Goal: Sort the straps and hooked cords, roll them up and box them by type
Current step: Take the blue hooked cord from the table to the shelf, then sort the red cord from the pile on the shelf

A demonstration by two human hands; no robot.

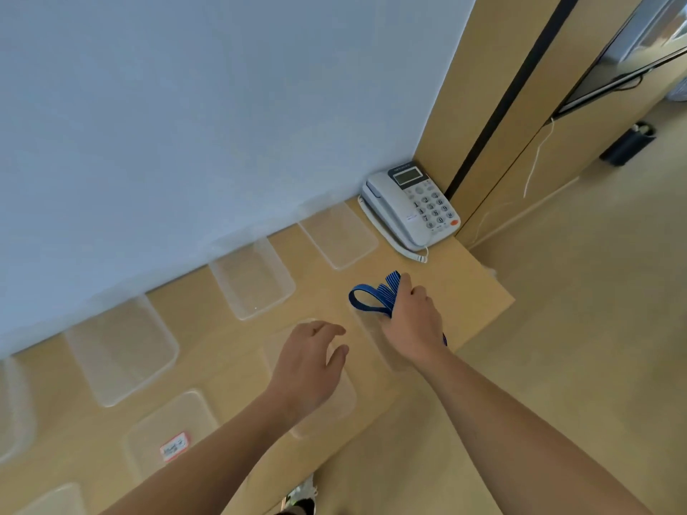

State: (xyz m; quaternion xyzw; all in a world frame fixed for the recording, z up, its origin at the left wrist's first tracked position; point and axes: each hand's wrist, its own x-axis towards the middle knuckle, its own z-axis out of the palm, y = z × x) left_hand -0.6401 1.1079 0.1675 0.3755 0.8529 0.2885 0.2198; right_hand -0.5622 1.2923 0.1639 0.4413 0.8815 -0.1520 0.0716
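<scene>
Far left edge: part of a clear plastic box on the wooden bench, cut off by the frame. Another clear piece at bottom left, also cropped.

Next right: large clear box against the grey-blue wall panel, nothing visible inside. In front of it, a clear lid or tray with a red-bordered label; label text not readable.

Centre: second clear box by the wall panel, nothing visible inside. Third clear box further right, same row, also looks bare inside.

Left hand hovers above a clear lid near the bench front edge. Fingers relaxed, slightly spread, holding nothing. Can't tell if they touch the lid.

Right hand just right of the left one, above the bench and above another clear container that is hard to make out. Fingers curled round a blue strap, folded into several loops. Loops stick out to the left of the fist; one short blue end shows below the wrist. Strap is off the bench, entirely in the hand.

Back right corner of the bench: grey desk phone, coiled cord along its front side.

Right of the bench: tan floor, a dark bin by the wall, a screen's edge top right.

Bottom centre: a shoe, partly visible.
</scene>
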